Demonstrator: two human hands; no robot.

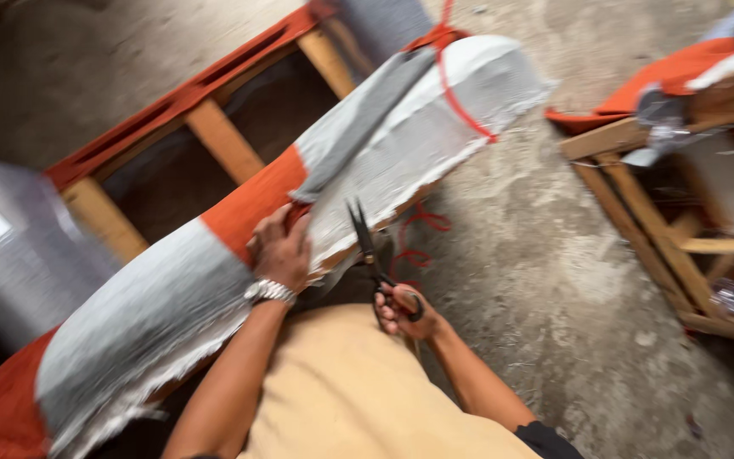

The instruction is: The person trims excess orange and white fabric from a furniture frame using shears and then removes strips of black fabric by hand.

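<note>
My left hand presses down on a long padded arm of a wooden furniture frame, where orange fabric meets silver-white wrapping. A metal watch sits on that wrist. My right hand grips black scissors, blades slightly apart and pointing up at the lower edge of the silver wrapping. A red cord is tied around the wrapping near its far end. My knee in tan trousers is just below both hands.
The wooden frame with an orange rail lies behind the padded arm. A second wooden frame with orange fabric stands at the right. Loose red cord lies on the concrete floor. A silver roll is at the left.
</note>
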